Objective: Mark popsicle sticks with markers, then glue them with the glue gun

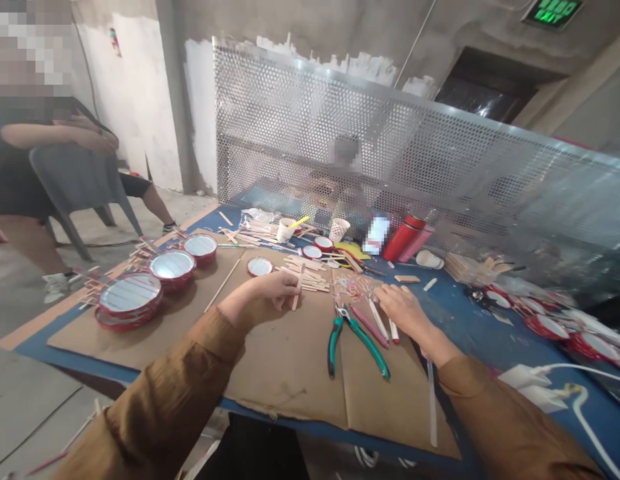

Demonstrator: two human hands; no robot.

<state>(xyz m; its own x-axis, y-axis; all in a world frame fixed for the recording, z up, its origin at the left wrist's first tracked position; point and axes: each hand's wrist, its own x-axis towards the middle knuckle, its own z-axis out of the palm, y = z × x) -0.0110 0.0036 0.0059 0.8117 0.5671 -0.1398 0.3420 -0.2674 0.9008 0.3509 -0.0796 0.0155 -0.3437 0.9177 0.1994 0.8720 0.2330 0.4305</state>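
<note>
Over the cardboard sheet (285, 373), my left hand (273, 288) pinches a wooden craft stick (299, 293) held nearly upright. My right hand (403, 310) has its fingers curled down at the right edge of a pile of coloured rubber bands (351, 285); what its fingertips hold, if anything, cannot be made out. Pens (371, 327) and a white marker (393, 331) lie just beside that hand. Between my hands are green-handled pliers (363, 340), their jaws pointing away. Loose craft sticks (305, 273) and a small round mirror-like disc (260, 267) lie beyond my left hand.
Red-rimmed round pieces (130, 293) stand stacked at the left. Paper cups (339, 230), a phone (377, 235) and a red bottle (405, 238) stand at the back before a perforated metal screen (300, 127). White plugs and cables (535, 387) lie right. Someone sits on a grey chair (80, 177).
</note>
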